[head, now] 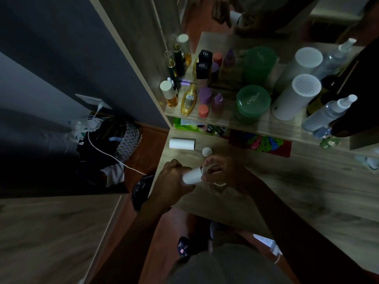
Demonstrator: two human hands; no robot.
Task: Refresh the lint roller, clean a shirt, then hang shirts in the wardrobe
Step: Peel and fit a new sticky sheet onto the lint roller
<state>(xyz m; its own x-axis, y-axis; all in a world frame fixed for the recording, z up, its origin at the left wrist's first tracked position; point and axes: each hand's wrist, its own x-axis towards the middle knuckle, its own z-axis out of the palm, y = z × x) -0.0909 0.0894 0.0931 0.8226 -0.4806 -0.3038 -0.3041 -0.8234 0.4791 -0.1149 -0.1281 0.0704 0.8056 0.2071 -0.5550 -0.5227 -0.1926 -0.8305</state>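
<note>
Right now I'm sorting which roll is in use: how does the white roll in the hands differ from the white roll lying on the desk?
The held roll is gripped by the left hand with the right hand at its end; the desk roll lies untouched. The held roll tilts above the desk; the desk roll rests flat, near the edge. Both are white cylinders.

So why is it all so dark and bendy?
Head view: the room is dim, so both hands and the white paper roll they grip look murky; the wide lens curves the wooden desk edges; the far white cylinder is brightest.
</note>
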